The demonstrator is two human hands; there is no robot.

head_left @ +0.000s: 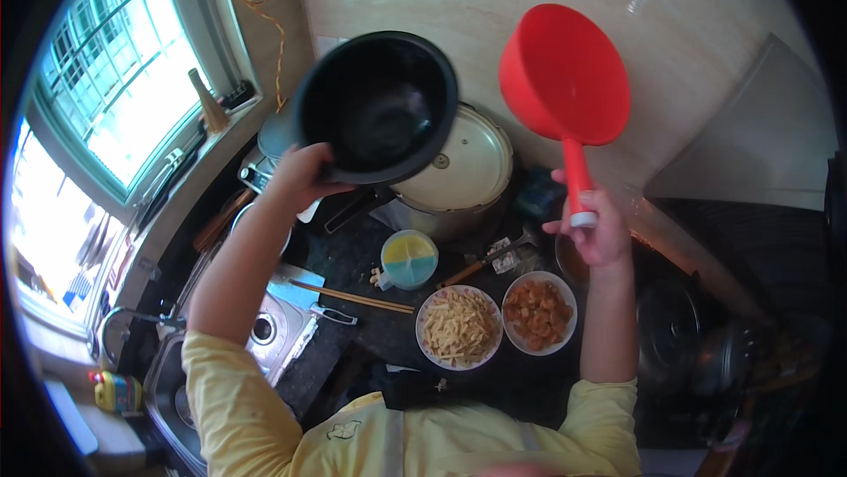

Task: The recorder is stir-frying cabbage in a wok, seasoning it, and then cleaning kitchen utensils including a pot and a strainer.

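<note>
My left hand (308, 176) grips the near rim of a black round bowl-shaped pot (377, 106), tilted so that its dark, shiny inside faces me. In my right hand (595, 225) is a red plastic ladle-like water scoop (566, 76), held by its handle with the bowl end up. Both are raised above the counter and stand apart from each other. Behind and below the black pot sits a large metal pressure cooker (473, 159), its lid on and partly hidden. Under my right forearm is a white bowl of orange-brown chopped food (537, 315).
A patterned bowl of pale cut strips (460, 328) stands on the dark counter (377, 325). Nearby are chopsticks (357, 297), a cleaver (298, 288), a divided plastic container (409, 258) and a wooden-handled utensil (476, 267). The sink (265, 328) lies left, pots (668, 318) right.
</note>
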